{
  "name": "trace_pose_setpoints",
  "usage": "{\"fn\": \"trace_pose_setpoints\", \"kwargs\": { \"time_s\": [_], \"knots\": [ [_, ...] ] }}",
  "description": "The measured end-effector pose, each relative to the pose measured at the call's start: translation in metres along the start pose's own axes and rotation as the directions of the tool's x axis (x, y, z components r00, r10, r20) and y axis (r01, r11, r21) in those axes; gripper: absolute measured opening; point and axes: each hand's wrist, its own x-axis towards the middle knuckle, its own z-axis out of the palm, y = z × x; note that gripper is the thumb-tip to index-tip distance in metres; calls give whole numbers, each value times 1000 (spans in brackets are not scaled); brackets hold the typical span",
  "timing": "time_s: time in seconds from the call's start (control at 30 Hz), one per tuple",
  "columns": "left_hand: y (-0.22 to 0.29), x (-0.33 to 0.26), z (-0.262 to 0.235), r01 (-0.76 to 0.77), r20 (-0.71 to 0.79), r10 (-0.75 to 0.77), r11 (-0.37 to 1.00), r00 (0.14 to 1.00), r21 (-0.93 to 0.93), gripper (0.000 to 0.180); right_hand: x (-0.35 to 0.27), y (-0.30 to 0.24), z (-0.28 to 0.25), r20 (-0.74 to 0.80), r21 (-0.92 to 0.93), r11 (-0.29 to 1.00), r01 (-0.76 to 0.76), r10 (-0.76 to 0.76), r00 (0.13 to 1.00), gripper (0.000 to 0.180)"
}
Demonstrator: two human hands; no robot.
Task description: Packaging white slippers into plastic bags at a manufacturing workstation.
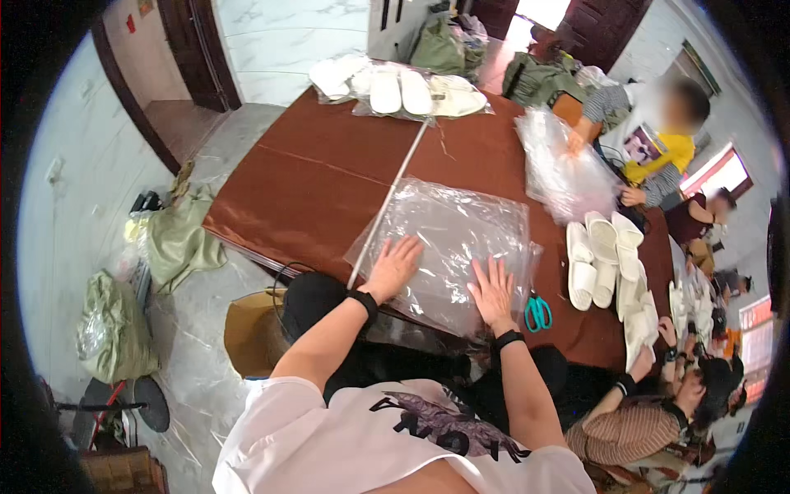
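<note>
I am finding the clear plastic film [465, 222] lying flat at the centre of the frame, on the brown counter [296, 165]. Its overlapping edges are suggesting several layers; I am not able to tell whether they are sheets or bags. The left hand [397, 267] is resting palm down on its left part, fingers spread; the right hand [494, 292] is lying similarly spread at its lower right. Neither is pinching anything.

On handling, I am judging the film light, limp and slippery, with layers likely to be sliding or clinging. It is looking easy to crease, and a hard pull would be risking a tear. I am favouring a pinch at the free upper right corner, with a flat palm steadying the rest.

A thin white rod [411, 158] is running from upper centre to the film's left side, obstructing that edge. Teal-handled scissors [536, 303] are sitting just beside the lower right edge, crowding the right hand. White slippers [594, 259] are lying farther right, and a co-worker's hand [574, 145] is touching a plastic bundle [559, 177] at upper right. Wrapped slippers [401, 90] are lying at upper centre.
</note>
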Motion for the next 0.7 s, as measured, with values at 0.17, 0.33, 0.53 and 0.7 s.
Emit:
{"fn": "trace_pose_setpoints", "kwargs": {
  "time_s": [0.17,0.33,0.53,0.7],
  "knots": [
    [-25,12,-42,141,165,-58,824,985,-548,45,-3,-8,17,47,21,1000,-5,4,999,55],
    [-82,102,-112,156,34,-189,678,981,-718,35,2,0,14,67,-29,999,-32,34,997,56],
    [-196,213,-91,424,304,-441,203,844,-883,38,9,-5,6,118,-50,999,-11,17,993,56],
    [-234,281,-18,254,343,-555,-233,758,-939,47,15,-7,6,164,-105,994,-3,20,986,58]
  ]
}}
